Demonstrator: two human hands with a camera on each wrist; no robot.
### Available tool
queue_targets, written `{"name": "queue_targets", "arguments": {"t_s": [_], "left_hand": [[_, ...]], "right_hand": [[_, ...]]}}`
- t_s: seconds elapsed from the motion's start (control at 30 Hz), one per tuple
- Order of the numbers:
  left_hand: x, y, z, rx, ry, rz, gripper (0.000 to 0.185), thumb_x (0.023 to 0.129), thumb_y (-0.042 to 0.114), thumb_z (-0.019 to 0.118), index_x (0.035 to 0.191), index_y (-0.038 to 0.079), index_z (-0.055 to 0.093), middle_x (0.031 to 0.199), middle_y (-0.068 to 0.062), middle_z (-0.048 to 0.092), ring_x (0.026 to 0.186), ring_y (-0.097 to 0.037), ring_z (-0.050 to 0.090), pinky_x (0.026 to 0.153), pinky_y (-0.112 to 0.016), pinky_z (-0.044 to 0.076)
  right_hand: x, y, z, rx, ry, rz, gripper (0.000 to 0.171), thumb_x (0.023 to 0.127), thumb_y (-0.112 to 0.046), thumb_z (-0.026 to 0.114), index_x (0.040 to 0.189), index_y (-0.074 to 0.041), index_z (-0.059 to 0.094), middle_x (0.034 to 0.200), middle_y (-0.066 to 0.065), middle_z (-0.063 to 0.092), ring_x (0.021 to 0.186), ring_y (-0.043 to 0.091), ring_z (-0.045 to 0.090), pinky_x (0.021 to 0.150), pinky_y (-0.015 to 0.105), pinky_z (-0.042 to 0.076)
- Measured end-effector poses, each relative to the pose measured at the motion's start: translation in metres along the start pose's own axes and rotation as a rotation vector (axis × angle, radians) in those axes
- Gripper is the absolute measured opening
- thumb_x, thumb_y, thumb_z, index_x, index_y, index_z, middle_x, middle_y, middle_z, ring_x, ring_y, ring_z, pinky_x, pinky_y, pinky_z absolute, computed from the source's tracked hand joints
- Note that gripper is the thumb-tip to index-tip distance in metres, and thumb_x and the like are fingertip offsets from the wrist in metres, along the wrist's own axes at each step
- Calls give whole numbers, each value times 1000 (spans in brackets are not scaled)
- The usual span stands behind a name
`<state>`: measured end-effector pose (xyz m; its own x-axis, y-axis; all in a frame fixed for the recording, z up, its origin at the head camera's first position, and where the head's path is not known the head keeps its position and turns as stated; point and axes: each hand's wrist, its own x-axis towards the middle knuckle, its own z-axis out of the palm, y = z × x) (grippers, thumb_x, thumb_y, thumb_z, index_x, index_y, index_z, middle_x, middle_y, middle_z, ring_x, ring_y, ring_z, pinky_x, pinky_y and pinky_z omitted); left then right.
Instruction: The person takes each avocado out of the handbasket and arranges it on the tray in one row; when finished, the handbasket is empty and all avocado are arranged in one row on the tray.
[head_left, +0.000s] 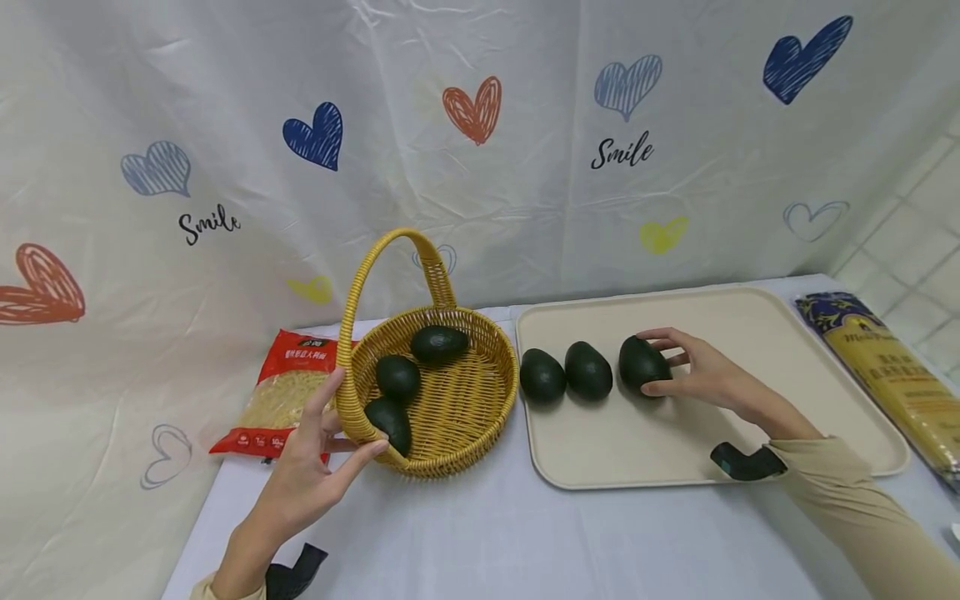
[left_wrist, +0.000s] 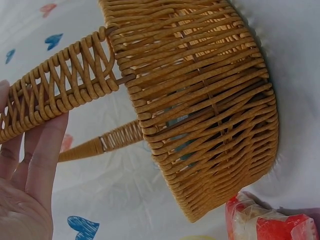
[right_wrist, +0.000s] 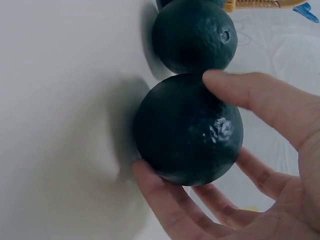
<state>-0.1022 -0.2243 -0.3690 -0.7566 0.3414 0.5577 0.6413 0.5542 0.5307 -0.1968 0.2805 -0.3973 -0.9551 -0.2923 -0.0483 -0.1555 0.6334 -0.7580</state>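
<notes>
My left hand [head_left: 311, 471] grips the base of the handle on a yellow wicker basket [head_left: 468, 417]; in the left wrist view the fingers [left_wrist: 45, 155] lie against the woven handle [left_wrist: 60, 82]. Three dark green avocados lie inside, one at the back [head_left: 439, 344], one in the middle [head_left: 397, 377] and one near the left hand [head_left: 388, 423]. On the beige tray [head_left: 675, 454], my right hand [head_left: 708, 379] holds another avocado [head_left: 641, 365] between thumb and fingers. Two more, a left avocado [head_left: 542, 377] and its neighbour [head_left: 588, 371], rest side by side at the tray's left end.
A red-and-clear bag of pasta [head_left: 281, 404] lies left of the basket, partly behind the left hand. Beyond the tray's right edge is a long yellow-and-blue packet [head_left: 892, 367]. A white cloth with printed hearts [head_left: 525, 208] hangs behind the table.
</notes>
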Motion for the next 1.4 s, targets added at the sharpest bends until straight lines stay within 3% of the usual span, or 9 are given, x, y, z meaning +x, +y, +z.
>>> {"name": "queue_targets", "arguments": {"t_s": [0.2,0.47,0.73,1.1,1.4], "left_hand": [[-1,0,0,0,-4,-5,117,71,-14,89,164,9,22,96,-3,75,80,-12,74,73,-25,63],[-2,1,-1,-4,-1,-3,118,71,-15,88,164,9,21,96,-4,75,81,-13,74,75,-20,61],[-3,2,-1,-2,-4,-24,117,72,-13,89,164,10,22,96,-4,75,79,-12,73,74,-23,62],[-1,0,0,-45,-9,-9,117,72,-15,87,165,10,21,102,-9,75,84,-15,74,76,-20,61],[1,0,0,-32,-15,-15,116,73,-14,88,165,10,21,102,-9,74,87,-16,74,75,-26,64]], "right_hand": [[1,0,4,15,0,-11,73,89,-18,84,151,-4,47,144,32,51,122,49,55,94,55,48],[4,-5,6,4,-3,0,72,91,-21,82,151,-4,47,145,33,50,123,51,54,93,54,49],[3,-5,10,26,-1,28,70,93,-24,81,151,-6,47,144,31,50,119,44,58,87,40,49],[1,-5,7,18,-8,23,72,92,-27,81,151,-8,46,144,30,52,123,46,57,91,43,49],[-2,-3,4,4,-19,20,76,92,-29,81,154,-7,42,145,32,50,123,48,55,90,45,50]]}}
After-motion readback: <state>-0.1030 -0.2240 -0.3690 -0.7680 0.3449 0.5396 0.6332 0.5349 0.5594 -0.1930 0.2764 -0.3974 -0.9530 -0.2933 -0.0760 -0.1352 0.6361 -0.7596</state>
